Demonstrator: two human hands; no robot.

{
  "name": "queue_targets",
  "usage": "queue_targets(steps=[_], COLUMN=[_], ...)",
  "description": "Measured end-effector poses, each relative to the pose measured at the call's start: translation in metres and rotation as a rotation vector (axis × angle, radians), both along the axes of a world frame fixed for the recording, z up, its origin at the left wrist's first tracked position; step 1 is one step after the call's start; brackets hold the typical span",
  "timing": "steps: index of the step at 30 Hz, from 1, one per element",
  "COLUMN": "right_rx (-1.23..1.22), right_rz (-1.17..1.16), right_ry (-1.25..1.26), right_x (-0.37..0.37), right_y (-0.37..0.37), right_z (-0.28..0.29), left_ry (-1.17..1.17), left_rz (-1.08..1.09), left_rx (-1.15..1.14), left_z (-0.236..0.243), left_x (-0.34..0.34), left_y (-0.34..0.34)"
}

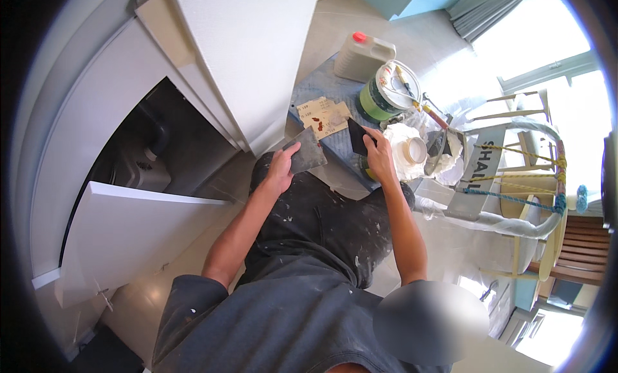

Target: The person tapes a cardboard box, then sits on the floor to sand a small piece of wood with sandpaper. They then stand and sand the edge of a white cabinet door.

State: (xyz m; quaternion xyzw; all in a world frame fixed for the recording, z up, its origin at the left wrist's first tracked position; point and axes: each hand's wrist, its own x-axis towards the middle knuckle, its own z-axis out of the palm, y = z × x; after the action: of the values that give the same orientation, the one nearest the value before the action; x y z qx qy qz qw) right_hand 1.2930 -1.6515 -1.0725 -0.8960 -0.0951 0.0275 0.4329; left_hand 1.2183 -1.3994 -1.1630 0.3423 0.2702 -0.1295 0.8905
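Head view shows a person crouched on the floor, holding a tool in each hand above the knees. The left hand (281,168) is closed around the handle end of a broad grey metal filling knife (306,152), its flat blade pointing up and to the right, toward a small blue-grey dust sheet (315,89) spread on the floor. The right hand (380,159) pinches a smaller dark flat scraper (358,136) between thumb and fingers, its edge near the broad blade but apart from it. Judging from this, the step in hand looks like working filler between the two blades; the next move would call for bringing the small blade's edge onto the broad one and drawing it across evenly, keeping both level.

Just beyond the blades, on the sheet, lies a cream paper card with reddish-brown smears (325,114). Behind it stands a green round tub with a white lid (386,89), a stick resting across the top, and further back a pale plastic jerrycan with a red cap (362,54). Near the right hand sits a roll of beige masking tape (415,150) on crumpled white cloth. To the left, a white cabinet door (138,234) hangs open, showing dark pipework inside. To the right, a pale wooden chair wrapped in clear plastic and blue cord (521,180) lies tipped on its side.
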Motion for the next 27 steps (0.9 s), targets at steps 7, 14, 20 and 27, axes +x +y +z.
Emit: queue_targets(steps=[7, 14, 20, 27], right_rx=[-0.169, -0.473, -0.538, -0.599], right_rz=[0.244, 0.391, 0.422, 0.626], right_ry=[-0.381, -0.529, -0.507, -0.442], right_x=[-0.092, -0.134, -0.140, -0.138], right_y=[-0.008, -0.045, -0.065, -0.057], right_z=[0.084, 0.089, 0.122, 0.150], left_ry=[0.029, -0.006, -0.205, -0.355], left_rz=[-0.104, -0.130, -0.213, -0.197], left_rx=[-0.016, -0.056, 0.066, 0.254], left_z=[0.102, 0.135, 0.142, 0.153], left_x=[-0.024, -0.056, -0.060, -0.060], left_y=[-0.027, -0.035, -0.030, -0.042])
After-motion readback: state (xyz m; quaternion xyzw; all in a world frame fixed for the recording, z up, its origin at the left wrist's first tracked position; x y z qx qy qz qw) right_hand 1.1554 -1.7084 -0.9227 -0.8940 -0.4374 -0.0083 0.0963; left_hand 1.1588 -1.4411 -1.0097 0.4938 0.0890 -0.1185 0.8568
